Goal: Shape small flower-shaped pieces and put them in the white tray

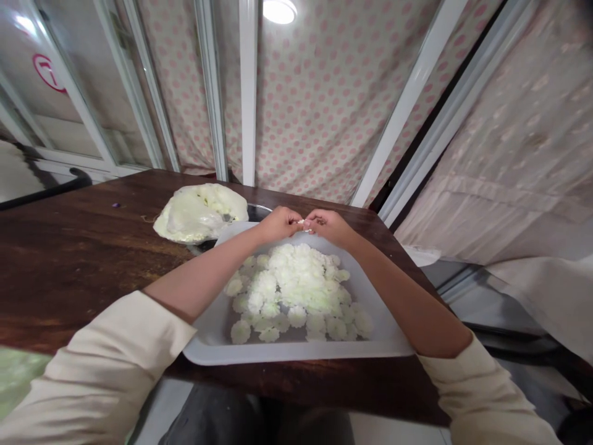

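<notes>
Hands: left hand (278, 225) and right hand (330, 226) pinch a white scrap (302, 222) at centre, held over the tray (296, 353).
Tray: lower centre, within easy reach beneath them, holding white flowers (296, 284).
Plastic bag (199, 213): behind it, left.

We record bright, even indoor light from a round ceiling lamp (280, 10), clipped to white. Glare washes the glass panel (28, 28) at upper left. Shadows are soft, faint under the grey tray (296, 352). Wide-angle distortion bends the white posts (248, 93) toward the frame edges. The white flower heads (296, 284) lose petal detail to overexposure; the small white piece (302, 222) between the left hand (278, 225) and right hand (330, 226) is too soft to resolve.
</notes>
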Motion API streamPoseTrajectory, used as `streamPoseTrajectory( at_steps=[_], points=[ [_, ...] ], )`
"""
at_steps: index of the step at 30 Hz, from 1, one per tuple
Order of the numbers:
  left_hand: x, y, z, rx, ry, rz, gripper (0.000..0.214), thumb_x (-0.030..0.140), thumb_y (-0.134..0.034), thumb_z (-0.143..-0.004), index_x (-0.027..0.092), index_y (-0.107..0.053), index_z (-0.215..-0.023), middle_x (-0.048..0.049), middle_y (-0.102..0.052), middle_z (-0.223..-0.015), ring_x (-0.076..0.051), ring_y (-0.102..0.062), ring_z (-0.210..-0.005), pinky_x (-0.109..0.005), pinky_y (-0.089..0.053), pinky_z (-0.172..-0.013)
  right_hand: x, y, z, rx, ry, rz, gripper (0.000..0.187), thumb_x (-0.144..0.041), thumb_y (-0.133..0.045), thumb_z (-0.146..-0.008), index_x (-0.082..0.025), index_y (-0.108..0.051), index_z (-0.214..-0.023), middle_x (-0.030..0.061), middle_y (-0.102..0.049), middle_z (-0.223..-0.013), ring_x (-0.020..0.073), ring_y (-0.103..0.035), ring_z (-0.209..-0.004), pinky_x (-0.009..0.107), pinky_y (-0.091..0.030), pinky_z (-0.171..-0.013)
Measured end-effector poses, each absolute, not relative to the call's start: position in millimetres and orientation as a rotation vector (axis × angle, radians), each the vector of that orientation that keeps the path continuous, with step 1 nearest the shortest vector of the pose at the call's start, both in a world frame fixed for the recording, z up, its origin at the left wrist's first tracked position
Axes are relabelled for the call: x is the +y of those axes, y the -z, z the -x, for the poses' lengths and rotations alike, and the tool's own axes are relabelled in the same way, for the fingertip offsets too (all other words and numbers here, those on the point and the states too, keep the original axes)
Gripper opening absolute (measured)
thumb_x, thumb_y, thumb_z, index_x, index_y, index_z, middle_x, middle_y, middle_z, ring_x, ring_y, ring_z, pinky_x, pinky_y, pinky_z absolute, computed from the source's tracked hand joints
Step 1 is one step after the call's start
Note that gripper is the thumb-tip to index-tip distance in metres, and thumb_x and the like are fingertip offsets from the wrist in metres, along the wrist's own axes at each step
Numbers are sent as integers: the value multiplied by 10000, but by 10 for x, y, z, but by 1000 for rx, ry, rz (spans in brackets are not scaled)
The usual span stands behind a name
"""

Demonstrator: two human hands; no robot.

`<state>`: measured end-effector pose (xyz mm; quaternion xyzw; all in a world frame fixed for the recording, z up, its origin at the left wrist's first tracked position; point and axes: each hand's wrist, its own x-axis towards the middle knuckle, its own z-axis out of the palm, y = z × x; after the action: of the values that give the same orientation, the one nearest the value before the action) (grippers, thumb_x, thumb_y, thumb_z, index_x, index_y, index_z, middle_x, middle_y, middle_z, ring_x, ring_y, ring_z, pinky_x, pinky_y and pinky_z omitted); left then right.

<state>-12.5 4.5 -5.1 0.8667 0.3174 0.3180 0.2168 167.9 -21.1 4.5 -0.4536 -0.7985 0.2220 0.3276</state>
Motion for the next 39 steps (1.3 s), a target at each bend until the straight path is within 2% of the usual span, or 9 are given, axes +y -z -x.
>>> streamPoseTrajectory(
  at_steps=[6, 10, 17, 23, 28, 35, 39],
  points=[
    [23, 48, 117, 943, -853, -2359, 352, 353, -558, -730, 128, -503, -466, 34, -442, -395, -53, -343, -421, -205, -243, -463, -193, -49, -1702, -2130, -565, 1163, 278, -414, -542, -772, -146, -613, -761, 29, -607, -654, 125, -515, -601, 235, -358, -544],
    [12, 55, 108, 968, -893, -2308, 412, 402, -637, -669, 138, -416, -441, 52, -388, -383, -47, -312, -429, -205, -215, -449, -183, -54, -1714, -2155, -604, 1161, 245, -373, -525, -783, -149, -621, -762, 33, -612, -670, 133, -535, -621, 242, -374, -562],
    [40, 86, 113, 936, -841, -2266, 481, 488, -653, -636, 142, -386, -434, 58, -362, -375, -42, -287, -417, -200, -197, -428, -146, -48, -1738, -2180, -524, 1190, 199, -329, -501, -781, -150, -571, -729, 24, -598, -655, 133, -528, -614, 246, -361, -575],
    [60, 121, 114, 814, -722, -2284, 420, 465, -581, -716, 138, -468, -478, 43, -406, -413, -54, -321, -426, -199, -246, -445, -135, -49, -1762, -2160, -359, 1219, 178, -311, -410, -823, -177, -439, -710, -20, -476, -595, 117, -447, -580, 243, -311, -573],
    [75, 126, 118, 744, -686, -2340, 379, 433, -480, -806, 132, -539, -582, 24, -470, -490, -68, -374, -469, -208, -290, -498, -114, -29, -1780, -2238, -280, 1208, 218, -332, -393, -834, -183, -392, -675, -24, -428, -605, 114, -390, -585, 252, -273, -575],
    [158, 166, 115, 535, -696, -2505, 344, 394, -530, -778, 124, -557, -566, -8, -508, -651, -90, -435, -601, -221, -323, -572, -113, -16, -1770, -2257, -290, 1225, 260, -357, -385, -852, -190, -368, -654, -18, -410, -607, 125, -380, -589, 267, -272, -584],
    [134, 150, 120, 555, -731, -2527, 355, 384, -551, -755, 123, -534, -515, -3, -486, -616, -76, -408, -559, -220, -305, -540, -122, -17, -1766, -2271, -293, 1209, 275, -352, -381, -867, -191, -356, -646, -20, -410, -603, 122, -373, -583, 267, -270, -579]
  ],
)
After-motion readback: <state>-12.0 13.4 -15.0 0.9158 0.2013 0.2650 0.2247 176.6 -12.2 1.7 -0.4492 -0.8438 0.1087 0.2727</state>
